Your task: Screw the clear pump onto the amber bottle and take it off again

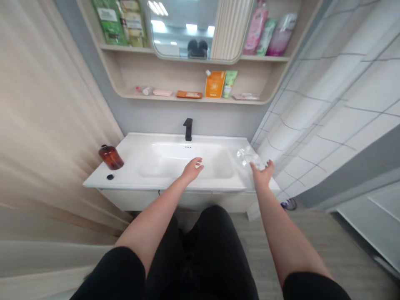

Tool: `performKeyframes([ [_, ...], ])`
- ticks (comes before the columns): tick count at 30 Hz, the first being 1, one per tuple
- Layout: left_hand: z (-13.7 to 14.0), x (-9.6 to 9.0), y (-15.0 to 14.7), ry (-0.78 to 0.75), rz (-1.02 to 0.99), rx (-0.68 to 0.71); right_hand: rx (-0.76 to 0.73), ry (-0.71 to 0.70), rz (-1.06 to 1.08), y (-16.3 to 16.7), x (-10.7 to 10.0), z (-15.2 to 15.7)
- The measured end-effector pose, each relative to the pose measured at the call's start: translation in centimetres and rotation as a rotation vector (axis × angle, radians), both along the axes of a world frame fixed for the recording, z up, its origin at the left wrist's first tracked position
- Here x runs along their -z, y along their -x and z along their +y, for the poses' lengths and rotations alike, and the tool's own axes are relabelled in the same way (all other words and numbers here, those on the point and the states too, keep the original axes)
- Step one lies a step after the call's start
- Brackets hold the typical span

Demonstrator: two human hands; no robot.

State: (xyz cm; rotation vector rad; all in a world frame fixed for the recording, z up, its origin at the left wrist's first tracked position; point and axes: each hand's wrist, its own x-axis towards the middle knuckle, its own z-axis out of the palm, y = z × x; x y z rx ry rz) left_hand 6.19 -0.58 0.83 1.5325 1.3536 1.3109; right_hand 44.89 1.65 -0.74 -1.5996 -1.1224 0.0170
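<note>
Over the front part of the white sink basin (165, 160) hovers my left hand (191, 170), its fingers loosely bent and apart, with nothing in it. My right hand (262, 174) reaches to the right end of the counter, thumb and fingers spread. Just beyond its fingertips lie clear plastic items (245, 156), perhaps bottles; blur and glare hide their exact shape, and I cannot tell whether the thumb touches them. At the counter's left end, an amber bottle (111, 157) stands uncapped, and a small black cap (110, 177) rests in front of it.
A black faucet (188, 129) rises behind the basin. Above, a shelf (140, 95) holds an orange pouch (215, 84), a green tube (230, 84) and small items, below a mirror (184, 31). Curtains hang left (59, 104) and right (300, 108).
</note>
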Motion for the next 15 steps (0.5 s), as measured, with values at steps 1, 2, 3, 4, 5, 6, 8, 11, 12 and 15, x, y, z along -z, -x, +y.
performKeyframes([
  [1, -1.2, -0.5, 1.1, -0.038, 0.004, 0.018, 0.063, -0.047, 0.049, 0.4, 0.1, -1.1],
  [2, -2.6, -0.9, 2.8, -0.078, 0.012, 0.023, 0.087, -0.076, 0.074, 1.0, 0.3, -2.3],
  [3, -4.1, -1.2, 4.8, -0.115, 0.030, -0.001, 0.069, -0.092, 0.070, 1.9, 0.5, -3.6],
  [4, -5.7, -1.6, 7.3, -0.149, 0.064, -0.055, -0.005, -0.086, 0.043, 3.0, 0.7, -4.8],
  [5, -7.4, -2.0, 10.1, -0.181, 0.100, -0.154, -0.108, -0.065, 0.006, 4.5, 0.7, -5.9],
  [6, -9.0, -2.4, 13.1, -0.211, 0.140, -0.288, -0.225, -0.029, -0.038, 6.2, 0.6, -6.8],
  [8, -11.6, -3.8, 19.4, -0.259, 0.248, -0.614, -0.464, 0.056, -0.120, 10.0, 0.1, -7.5],
  [11, -13.2, -6.5, 27.3, -0.257, 0.500, -0.950, -0.783, 0.160, -0.172, 15.5, -0.9, -6.1],
  [12, -13.0, -7.4, 29.3, -0.245, 0.582, -1.010, -0.834, 0.172, -0.167, 17.1, -1.1, -5.2],
  [15, -11.5, -9.2, 33.1, -0.076, 0.701, -1.022, -0.884, 0.247, -0.123, 20.4, -0.9, -2.8],
])
